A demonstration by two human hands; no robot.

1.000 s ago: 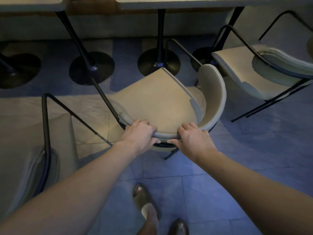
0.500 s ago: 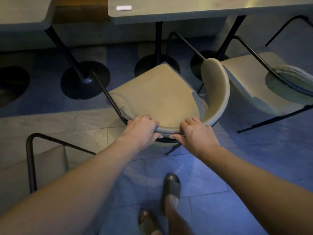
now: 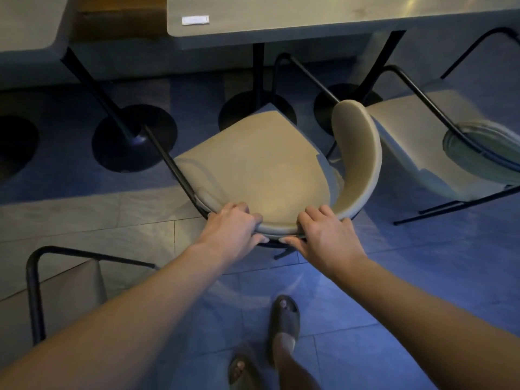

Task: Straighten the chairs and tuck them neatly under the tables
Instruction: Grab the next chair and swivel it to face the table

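Observation:
A beige padded chair (image 3: pixel 261 167) with a black metal frame stands in the middle of the head view, turned at an angle, its front corner pointing toward the grey table (image 3: pixel 323 22) at the top. My left hand (image 3: pixel 230 229) and my right hand (image 3: pixel 323 235) both grip the curved backrest rim at its near edge, side by side. The chair's far armrest loop reaches just under the table's front edge. The chair's legs are mostly hidden beneath the seat.
A second beige chair (image 3: pixel 422 142) stands close on the right, a third (image 3: pixel 64 288) at the lower left. Black round table bases (image 3: pixel 135 139) sit on the tiled floor ahead. Another table (image 3: pixel 25 23) is at the top left. My sandalled feet (image 3: pixel 284 319) are below.
The chair has slid forward toward the table with both hands still on its backrest. I have stepped forward, so the left chair has dropped lower in view.

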